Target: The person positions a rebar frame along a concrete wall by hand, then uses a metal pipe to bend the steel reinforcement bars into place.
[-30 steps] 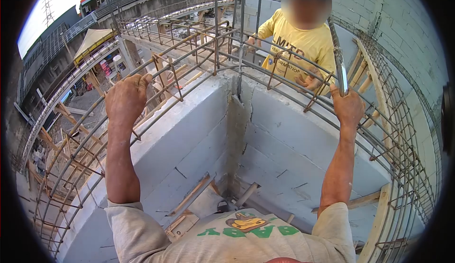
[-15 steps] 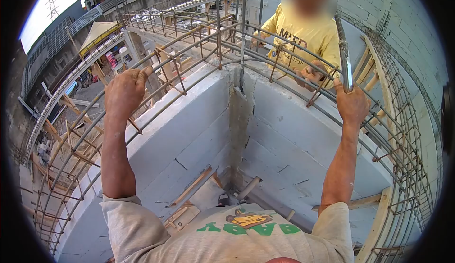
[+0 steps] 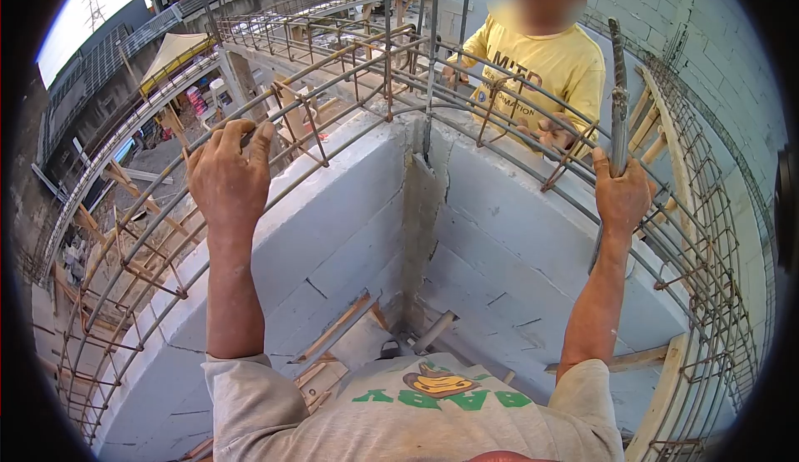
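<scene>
My left hand is closed around the upper rebar of the left-hand rebar cage, with its fingers curled over the bar. In my right hand is a dark steel rod, gripped nearly upright. The rod's upper end is ribbed, and its lower end shows below my fist. That hand is beside the right-hand rebar cage. Both cages run along the tops of pale block walls, which meet at a corner in front of me.
Across the right wall stands a person in a yellow shirt, with hands near the cage. Vertical rebars rise at the corner. Wooden boards lie below me between the walls. More cages and timber props stand on the right.
My left hand has shifted slightly right and curled its fingers more around the bar. The rod in my right hand has turned, and its lower end now shows. The co-worker has moved slightly.
</scene>
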`<state>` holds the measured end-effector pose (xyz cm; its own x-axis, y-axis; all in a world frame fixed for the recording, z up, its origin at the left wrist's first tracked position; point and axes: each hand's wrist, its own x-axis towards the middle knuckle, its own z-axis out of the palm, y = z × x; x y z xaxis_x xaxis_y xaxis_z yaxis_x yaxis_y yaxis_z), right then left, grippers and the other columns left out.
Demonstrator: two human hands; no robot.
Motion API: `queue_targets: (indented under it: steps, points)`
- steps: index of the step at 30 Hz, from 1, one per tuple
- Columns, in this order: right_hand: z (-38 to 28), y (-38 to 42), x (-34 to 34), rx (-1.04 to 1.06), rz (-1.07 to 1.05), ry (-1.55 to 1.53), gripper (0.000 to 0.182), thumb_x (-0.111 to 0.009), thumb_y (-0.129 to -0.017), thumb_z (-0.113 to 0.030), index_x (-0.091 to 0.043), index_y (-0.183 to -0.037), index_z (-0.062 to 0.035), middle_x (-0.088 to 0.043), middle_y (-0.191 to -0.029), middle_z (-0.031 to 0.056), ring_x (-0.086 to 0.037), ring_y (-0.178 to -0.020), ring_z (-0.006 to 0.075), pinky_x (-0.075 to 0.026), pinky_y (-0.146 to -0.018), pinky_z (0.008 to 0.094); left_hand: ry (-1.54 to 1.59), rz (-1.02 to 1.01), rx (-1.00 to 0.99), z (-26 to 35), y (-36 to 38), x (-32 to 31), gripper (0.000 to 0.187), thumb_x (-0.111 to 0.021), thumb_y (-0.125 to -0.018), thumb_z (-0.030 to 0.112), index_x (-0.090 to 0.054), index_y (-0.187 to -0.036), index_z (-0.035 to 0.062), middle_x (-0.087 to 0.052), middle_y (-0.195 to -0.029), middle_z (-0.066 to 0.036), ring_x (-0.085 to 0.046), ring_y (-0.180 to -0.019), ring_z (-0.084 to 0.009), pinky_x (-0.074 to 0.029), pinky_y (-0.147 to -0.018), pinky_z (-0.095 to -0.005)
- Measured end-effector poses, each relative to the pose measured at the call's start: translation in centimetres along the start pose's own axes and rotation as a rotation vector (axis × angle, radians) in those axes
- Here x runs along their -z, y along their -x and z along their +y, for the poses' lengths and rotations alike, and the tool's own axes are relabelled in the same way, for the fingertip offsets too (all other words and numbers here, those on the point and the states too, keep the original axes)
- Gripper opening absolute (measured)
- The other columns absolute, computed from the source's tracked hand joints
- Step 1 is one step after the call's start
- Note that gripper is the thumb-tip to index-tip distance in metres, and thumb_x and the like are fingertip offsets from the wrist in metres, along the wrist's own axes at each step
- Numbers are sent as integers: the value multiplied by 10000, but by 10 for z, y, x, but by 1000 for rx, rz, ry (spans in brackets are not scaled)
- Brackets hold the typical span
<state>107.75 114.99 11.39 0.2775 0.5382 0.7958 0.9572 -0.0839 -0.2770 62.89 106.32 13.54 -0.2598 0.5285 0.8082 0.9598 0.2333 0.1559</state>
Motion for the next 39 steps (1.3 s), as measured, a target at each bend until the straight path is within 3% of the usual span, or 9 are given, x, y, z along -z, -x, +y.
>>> queue_targets:
  steps: [1,4,11,16,19,22,25,29,39]
  points:
    - [0,-1,-1,9,13,1,438,-757,-786,-483,-700,-883,-59,-633,-718,84,-623,-761,300,-444,-818,425,-22,41,-63,2,7,-2,347,-626,-922,434,-687,-1076,129,-690,-1089,-74,-627,-1061,-269,-378,-1015,-473]
    - [2,0,-4,9,28,-7,416,-769,-783,-465,-690,-856,-62,-606,-685,66,-600,-728,287,-437,-806,416,17,153,-119,8,14,-8,319,-700,-875,372,-686,-1073,123,-671,-1073,-69,-603,-1065,-267,-382,-1020,-429]
    - [3,0,-10,30,96,-13,410,-779,-775,-460,-689,-845,-66,-609,-681,65,-606,-727,286,-437,-802,413,604,34,-99,39,15,-14,331,-645,-938,335,-672,-1122,61,-663,-1145,-122,-596,-1142,-263,-463,-959,-382]
    - [3,2,-9,13,90,8,411,-779,-774,-462,-687,-832,-66,-615,-688,72,-612,-733,289,-436,-801,416,963,-282,70,75,23,-84,364,-627,-953,296,-635,-1160,-4,-642,-1178,-179,-612,-1111,-281,-462,-964,-372]
    - [5,2,-10,35,120,12,405,-785,-769,-452,-681,-821,-64,-607,-685,70,-603,-718,293,-434,-796,416,1269,-400,390,89,15,-137,414,-603,-975,303,-583,-1252,-4,-641,-1171,-130,-582,-1133,-213,-429,-988,-334]
    - [4,1,-11,58,136,17,397,-790,-766,-438,-662,-791,-63,-592,-679,65,-593,-705,294,-431,-789,413,1346,-255,620,99,-7,-168,425,-572,-991,299,-560,-1276,-16,-628,-1165,-113,-574,-1109,-189,-429,-973,-326]
    - [5,2,-11,78,143,-13,393,-793,-764,-425,-636,-757,-64,-571,-669,55,-583,-700,288,-422,-777,412,1360,-240,715,99,-29,-226,350,-570,-966,261,-627,-1169,-19,-653,-1172,-167,-604,-1102,-246,-452,-930,-348]
    - [2,1,-11,157,221,-13,384,-797,-756,-414,-620,-732,-75,-549,-666,41,-569,-693,273,-404,-749,411,874,-243,429,107,-45,-264,338,-488,-952,208,-629,-1174,-3,-662,-1140,-230,-624,-1085,-341,-455,-946,-412]
    - [9,-2,-14,221,210,-13,381,-804,-749,-414,-615,-747,-82,-538,-679,22,-554,-693,245,-372,-740,384,493,-402,196,99,-53,-246,396,-416,-992,318,-616,-1222,64,-645,-1155,-253,-594,-1109,-425,-445,-968,-481]
